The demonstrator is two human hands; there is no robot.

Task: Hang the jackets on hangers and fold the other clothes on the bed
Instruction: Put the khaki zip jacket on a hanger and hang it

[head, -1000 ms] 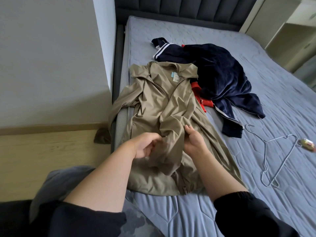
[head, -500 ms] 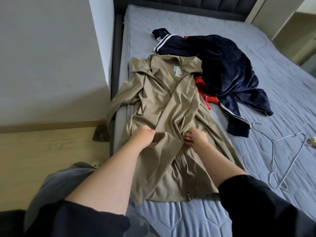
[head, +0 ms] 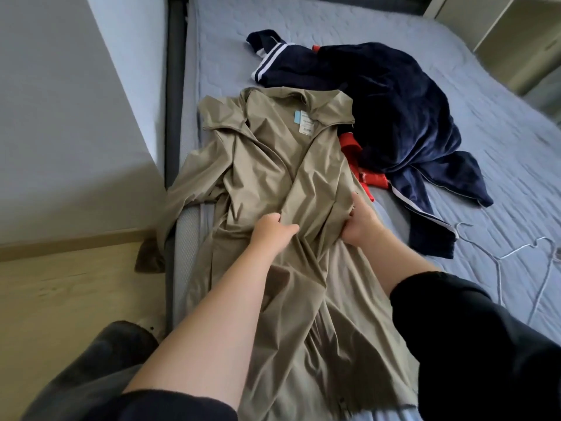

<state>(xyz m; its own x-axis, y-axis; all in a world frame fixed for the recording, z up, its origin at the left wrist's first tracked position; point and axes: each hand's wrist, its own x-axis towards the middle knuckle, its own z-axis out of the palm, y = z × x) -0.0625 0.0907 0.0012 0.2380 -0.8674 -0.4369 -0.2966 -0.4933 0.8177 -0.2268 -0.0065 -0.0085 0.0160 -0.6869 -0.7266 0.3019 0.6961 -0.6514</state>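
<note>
Both left hand (head: pixel 272 230) and right hand (head: pixel 362 225) clutch the khaki jacket (head: pixel 273 159)

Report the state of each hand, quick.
Left hand: closed, fingers bunching the front fabric of the khaki jacket.
Right hand: closed, fingers gripping the same jacket's front panel.

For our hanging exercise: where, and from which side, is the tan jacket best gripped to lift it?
Probably at both shoulders of the tan jacket, beside its collar, reaching over from above: it lies open and face up, collar farthest from the person, so it should hang straight from there.
</note>
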